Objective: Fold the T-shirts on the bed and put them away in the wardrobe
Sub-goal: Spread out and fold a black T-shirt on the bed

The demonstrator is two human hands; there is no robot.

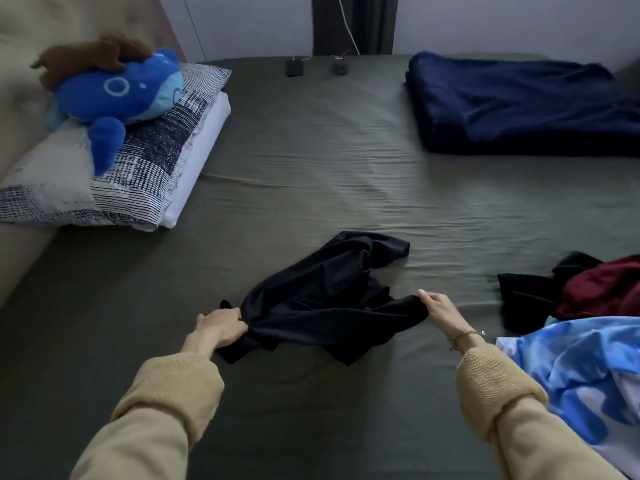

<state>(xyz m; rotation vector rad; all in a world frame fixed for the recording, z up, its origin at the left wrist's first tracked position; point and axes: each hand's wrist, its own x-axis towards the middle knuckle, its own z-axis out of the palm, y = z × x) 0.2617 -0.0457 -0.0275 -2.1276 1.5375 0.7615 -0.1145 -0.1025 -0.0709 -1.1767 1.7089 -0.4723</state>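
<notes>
A crumpled black T-shirt (325,296) lies in the middle of the dark green bed (311,161). My left hand (220,325) grips its left edge, fingers curled into the cloth. At the shirt's right corner, my right hand (438,306) pinches the fabric. The stretch of shirt between my hands is pulled fairly taut, while the far part lies bunched. To the right sit more shirts: a black one (526,299), a dark red one (602,289) and a blue-and-white tie-dye one (585,372).
A patterned pillow (114,174) with a blue plush toy (121,91) lies at the left by the headboard. A folded navy blanket (519,105) is at the far right. Two small dark devices (294,67) on cables sit at the far edge.
</notes>
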